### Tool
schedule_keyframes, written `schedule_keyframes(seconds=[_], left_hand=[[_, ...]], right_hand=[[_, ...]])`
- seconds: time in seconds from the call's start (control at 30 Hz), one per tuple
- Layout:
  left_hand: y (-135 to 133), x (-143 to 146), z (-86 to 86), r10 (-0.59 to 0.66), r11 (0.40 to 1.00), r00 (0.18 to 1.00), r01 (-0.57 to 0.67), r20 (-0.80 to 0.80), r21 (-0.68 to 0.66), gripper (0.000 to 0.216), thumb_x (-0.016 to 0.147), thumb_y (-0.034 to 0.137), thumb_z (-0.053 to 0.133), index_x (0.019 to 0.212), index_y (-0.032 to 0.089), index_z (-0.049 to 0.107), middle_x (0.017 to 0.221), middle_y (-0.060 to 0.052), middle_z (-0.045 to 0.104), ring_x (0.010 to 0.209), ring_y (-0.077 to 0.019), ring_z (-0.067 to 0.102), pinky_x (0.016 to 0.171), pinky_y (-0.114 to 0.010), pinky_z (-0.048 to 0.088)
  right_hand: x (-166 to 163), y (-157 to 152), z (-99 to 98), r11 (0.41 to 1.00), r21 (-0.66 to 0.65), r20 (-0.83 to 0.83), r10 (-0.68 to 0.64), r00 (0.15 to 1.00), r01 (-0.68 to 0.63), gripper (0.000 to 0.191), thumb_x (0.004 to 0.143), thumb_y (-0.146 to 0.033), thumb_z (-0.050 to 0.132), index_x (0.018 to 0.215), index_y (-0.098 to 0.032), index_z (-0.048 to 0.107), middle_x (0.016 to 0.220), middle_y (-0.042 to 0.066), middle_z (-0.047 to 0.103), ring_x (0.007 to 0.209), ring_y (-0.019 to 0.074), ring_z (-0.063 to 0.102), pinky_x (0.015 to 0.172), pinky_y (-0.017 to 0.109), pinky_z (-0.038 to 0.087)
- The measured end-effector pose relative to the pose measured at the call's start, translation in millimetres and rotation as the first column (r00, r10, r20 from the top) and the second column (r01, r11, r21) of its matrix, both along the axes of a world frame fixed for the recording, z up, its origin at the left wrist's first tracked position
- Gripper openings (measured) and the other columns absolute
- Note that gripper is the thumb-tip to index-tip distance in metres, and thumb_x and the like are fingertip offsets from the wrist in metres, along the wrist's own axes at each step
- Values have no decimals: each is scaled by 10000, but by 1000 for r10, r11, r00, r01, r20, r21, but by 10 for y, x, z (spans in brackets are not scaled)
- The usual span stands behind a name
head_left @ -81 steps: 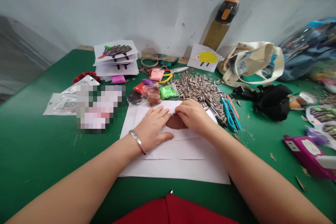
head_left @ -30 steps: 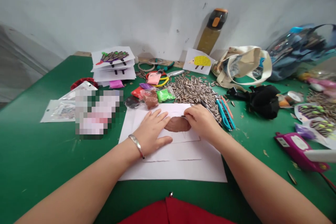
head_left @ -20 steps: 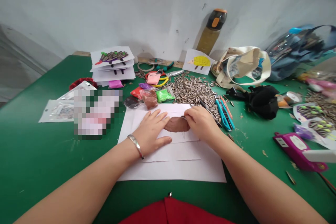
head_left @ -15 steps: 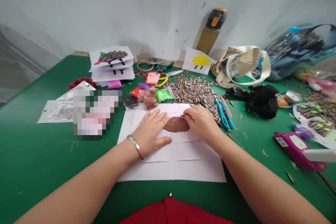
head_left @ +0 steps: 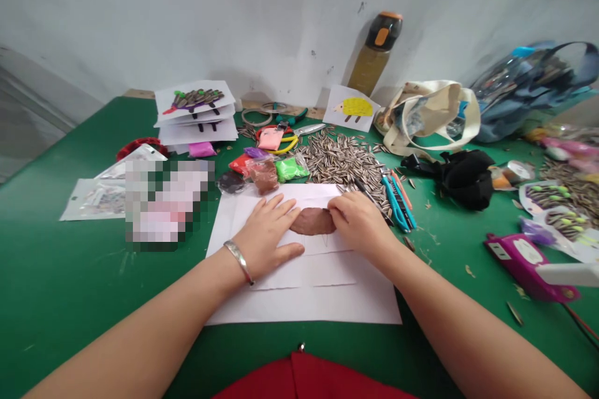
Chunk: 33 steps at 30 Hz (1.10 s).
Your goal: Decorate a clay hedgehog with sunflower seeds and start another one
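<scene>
My left hand [head_left: 269, 229] lies flat on white paper [head_left: 304, 308], fingers spread, its fingertips at the left edge of a flattened brown clay oval [head_left: 312, 221]. Thin pencil lines run down below the oval. At the oval's upper right edge, my right hand [head_left: 358, 219] is closed in a pinch; a small dark bit shows by its fingertips, too small to name. Behind the right hand spreads a heap of striped sunflower seeds [head_left: 344, 159]. Bagged clay lies just beyond the paper, in brown [head_left: 264, 176], green [head_left: 291, 168] and black [head_left: 231, 182].
Scissors [head_left: 309, 129] and pliers [head_left: 292, 117] lie behind the clay. A blue utility knife [head_left: 397, 202] is right of the seeds. A bottle [head_left: 377, 53] stands by the wall. A canvas bag [head_left: 428, 115] and a magenta glue gun [head_left: 528, 268] are on the right, stacked picture cards [head_left: 196, 131] on the left.
The view has shifted very slightly. My right hand's fingertips have tucked in a little at the oval's edge. My left hand stays in place on the paper.
</scene>
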State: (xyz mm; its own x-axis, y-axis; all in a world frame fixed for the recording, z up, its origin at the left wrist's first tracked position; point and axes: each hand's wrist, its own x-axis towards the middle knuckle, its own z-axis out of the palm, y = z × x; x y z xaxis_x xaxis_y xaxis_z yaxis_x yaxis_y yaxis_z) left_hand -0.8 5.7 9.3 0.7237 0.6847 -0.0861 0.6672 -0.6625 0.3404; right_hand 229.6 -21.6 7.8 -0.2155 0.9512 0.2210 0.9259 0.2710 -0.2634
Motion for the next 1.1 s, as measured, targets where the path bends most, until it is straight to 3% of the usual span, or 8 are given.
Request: schedule_keyframes(seconds=[1.1], left_hand=[[-6,33,59,12,1000,998,-14,-59,-26,694,845,468,592,1427,128,425,1529,-142,365,1426,-366,241,1154,-576,182]], right_hand=[[16,-204,43,993,-29,-15,-112,994,111,195,846,-114,502,779,-167,678,762,66,652,759,206,557,710,310,363]])
